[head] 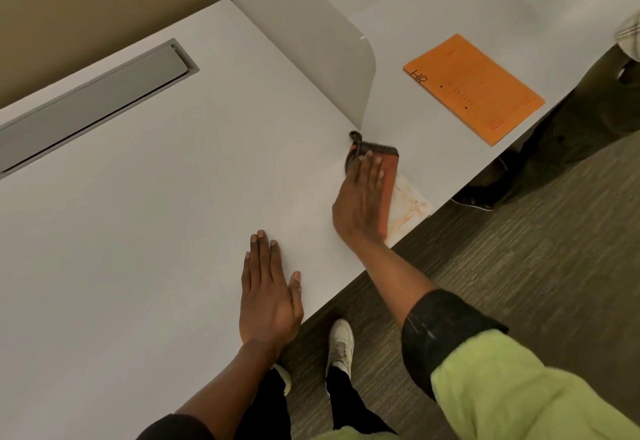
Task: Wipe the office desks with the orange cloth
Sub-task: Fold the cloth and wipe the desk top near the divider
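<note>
The orange cloth (389, 176), edged in dark grey with a small loop, lies flat on the white desk (145, 204) near its front edge, just below the end of the divider panel. My right hand (360, 197) presses flat on top of the cloth, fingers together and pointing away from me. An orange-streaked smear (408, 207) shows on the desk right of the cloth. My left hand (268, 294) rests palm down on the bare desk near the front edge, holding nothing.
A white divider panel (311, 41) separates this desk from the neighbouring one, where an orange paper (474, 88) lies. A grey cable flap (90, 100) is set into the desk's far left. Another person's legs and shoe (485, 194) stand at the right, on carpet.
</note>
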Demonstrator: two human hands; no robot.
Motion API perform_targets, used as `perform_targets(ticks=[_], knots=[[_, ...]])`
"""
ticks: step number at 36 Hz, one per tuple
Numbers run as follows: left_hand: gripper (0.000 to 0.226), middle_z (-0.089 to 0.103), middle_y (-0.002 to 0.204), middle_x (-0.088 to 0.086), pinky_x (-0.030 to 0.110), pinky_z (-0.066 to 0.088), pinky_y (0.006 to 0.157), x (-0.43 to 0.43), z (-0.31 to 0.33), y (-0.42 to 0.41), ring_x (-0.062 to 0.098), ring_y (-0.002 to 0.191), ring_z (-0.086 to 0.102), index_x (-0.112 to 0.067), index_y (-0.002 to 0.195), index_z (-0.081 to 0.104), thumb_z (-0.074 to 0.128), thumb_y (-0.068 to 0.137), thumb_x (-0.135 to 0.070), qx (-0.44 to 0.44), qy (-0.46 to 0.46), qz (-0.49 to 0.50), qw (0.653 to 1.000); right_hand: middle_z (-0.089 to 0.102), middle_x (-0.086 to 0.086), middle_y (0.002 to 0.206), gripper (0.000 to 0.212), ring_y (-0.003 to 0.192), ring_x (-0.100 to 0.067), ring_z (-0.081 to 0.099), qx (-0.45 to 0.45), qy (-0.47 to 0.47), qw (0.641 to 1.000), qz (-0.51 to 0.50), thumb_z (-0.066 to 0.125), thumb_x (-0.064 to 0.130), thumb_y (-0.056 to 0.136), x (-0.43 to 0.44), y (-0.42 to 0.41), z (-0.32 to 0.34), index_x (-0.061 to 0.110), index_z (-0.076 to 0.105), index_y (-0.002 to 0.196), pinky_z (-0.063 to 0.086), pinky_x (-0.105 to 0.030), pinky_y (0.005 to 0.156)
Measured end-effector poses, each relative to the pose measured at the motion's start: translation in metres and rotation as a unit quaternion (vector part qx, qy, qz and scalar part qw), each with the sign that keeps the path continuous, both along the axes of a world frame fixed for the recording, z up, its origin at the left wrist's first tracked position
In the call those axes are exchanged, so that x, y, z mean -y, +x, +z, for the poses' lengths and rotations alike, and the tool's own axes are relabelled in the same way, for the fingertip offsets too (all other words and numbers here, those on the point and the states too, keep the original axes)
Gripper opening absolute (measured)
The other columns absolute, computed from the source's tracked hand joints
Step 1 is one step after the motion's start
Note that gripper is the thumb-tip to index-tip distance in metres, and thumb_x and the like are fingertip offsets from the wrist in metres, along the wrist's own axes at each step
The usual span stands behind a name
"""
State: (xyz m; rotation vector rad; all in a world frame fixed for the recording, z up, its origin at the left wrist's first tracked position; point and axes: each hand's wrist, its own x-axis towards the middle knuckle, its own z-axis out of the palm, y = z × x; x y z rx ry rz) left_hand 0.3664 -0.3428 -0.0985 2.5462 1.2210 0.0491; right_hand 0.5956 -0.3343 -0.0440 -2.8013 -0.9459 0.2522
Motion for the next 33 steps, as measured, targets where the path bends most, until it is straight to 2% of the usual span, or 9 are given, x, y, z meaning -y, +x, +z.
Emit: perform_targets(ticks=[3, 5, 7, 12, 16, 19, 24, 27, 33], knots=[[0.074, -0.012, 0.184, 0.007, 0.038, -0.004, 0.137, -0.001, -0.001, 0.0, 0.022, 0.171, -0.011, -0.008, 0.175, 0.004, 0.029, 0.115, -0.043, 0.0, 0.004, -0.003, 1.0, -0.009, -0.026, 0.173, 0.073, 0.162, -0.039, -0.008, -0.011, 0.019, 0.999, 0.033, 0.036, 0.008, 0.104, 0.026, -0.047, -0.01, -0.003, -0.003, 0.164, 0.003, -0.05, 0.133], [0.073, -0.01, 0.185, 0.009, 0.038, -0.004, 0.137, -0.001, -0.003, 0.001, 0.023, 0.172, -0.008, -0.006, 0.174, 0.007, 0.029, 0.115, -0.042, 0.002, 0.009, -0.003, 1.0, -0.015, -0.026, 0.172, 0.073, 0.161, -0.039, -0.014, -0.023, 0.022, 0.998, 0.056, 0.024, 0.007, 0.098, 0.044, -0.076, -0.014, -0.003, -0.006, 0.164, 0.001, -0.051, 0.133], [0.073, -0.008, 0.185, 0.009, 0.037, -0.005, 0.137, -0.001, -0.003, 0.002, 0.023, 0.172, -0.007, -0.006, 0.174, 0.008, 0.03, 0.114, -0.042, 0.005, 0.011, -0.001, 1.0, -0.016, -0.026, 0.172, 0.077, 0.161, -0.04, -0.015, -0.039, 0.016, 0.997, 0.068, 0.019, 0.009, 0.092, 0.052, -0.085, -0.015, -0.002, -0.006, 0.164, 0.002, -0.051, 0.133], [0.072, -0.008, 0.185, 0.009, 0.039, -0.002, 0.137, 0.0, -0.004, 0.001, 0.023, 0.172, -0.008, -0.006, 0.174, 0.009, 0.026, 0.115, -0.043, -0.006, 0.019, -0.003, 1.0, -0.003, -0.028, 0.173, 0.081, 0.163, -0.041, -0.002, 0.003, -0.022, 0.999, 0.029, 0.049, 0.017, 0.102, 0.024, -0.023, -0.014, -0.003, 0.002, 0.164, 0.008, -0.052, 0.132], [0.072, -0.008, 0.185, 0.008, 0.04, 0.0, 0.137, 0.0, -0.004, 0.001, 0.022, 0.172, -0.008, -0.007, 0.174, 0.01, 0.024, 0.115, -0.045, -0.009, 0.018, 0.0, 1.0, 0.007, -0.027, 0.173, 0.078, 0.162, -0.041, 0.004, -0.014, -0.037, 0.998, -0.054, 0.05, 0.02, 0.104, -0.007, 0.038, -0.004, -0.004, 0.007, 0.164, 0.008, -0.053, 0.132], [0.072, -0.008, 0.185, 0.007, 0.038, -0.003, 0.137, -0.001, -0.004, 0.001, 0.022, 0.172, -0.008, -0.008, 0.175, 0.009, 0.025, 0.115, -0.045, -0.006, 0.022, 0.0, 1.0, 0.007, -0.028, 0.173, 0.077, 0.162, -0.042, 0.002, -0.029, -0.013, 0.996, -0.086, 0.05, 0.018, 0.105, -0.014, 0.037, -0.002, -0.005, 0.005, 0.164, 0.007, -0.053, 0.132], [0.073, -0.009, 0.185, 0.006, 0.036, -0.005, 0.137, -0.002, -0.007, 0.001, 0.023, 0.172, -0.006, -0.009, 0.175, 0.007, 0.028, 0.114, -0.045, -0.005, 0.027, 0.002, 1.0, -0.005, -0.026, 0.173, 0.079, 0.163, -0.04, -0.005, -0.041, 0.027, 0.997, -0.054, 0.05, 0.014, 0.104, 0.02, -0.039, -0.004, -0.002, 0.004, 0.165, 0.006, -0.052, 0.132], [0.075, -0.01, 0.185, 0.005, 0.037, -0.003, 0.137, -0.001, -0.009, 0.002, 0.022, 0.172, -0.006, -0.011, 0.175, 0.005, 0.031, 0.114, -0.045, -0.001, 0.023, 0.008, 1.0, -0.008, -0.026, 0.173, 0.085, 0.162, -0.04, -0.008, -0.045, 0.013, 0.999, -0.016, 0.054, 0.019, 0.102, 0.043, -0.069, -0.007, -0.001, 0.002, 0.165, 0.006, -0.051, 0.133], [0.073, -0.009, 0.185, 0.006, 0.037, -0.004, 0.137, -0.001, -0.004, 0.002, 0.022, 0.172, -0.008, -0.009, 0.175, 0.007, 0.031, 0.114, -0.043, -0.006, 0.025, 0.003, 1.0, 0.0, -0.028, 0.173, 0.081, 0.162, -0.042, -0.002, -0.024, -0.023, 0.999, -0.015, 0.053, 0.016, 0.101, 0.019, 0.0, 0.0, -0.003, 0.007, 0.165, 0.006, -0.053, 0.132]])
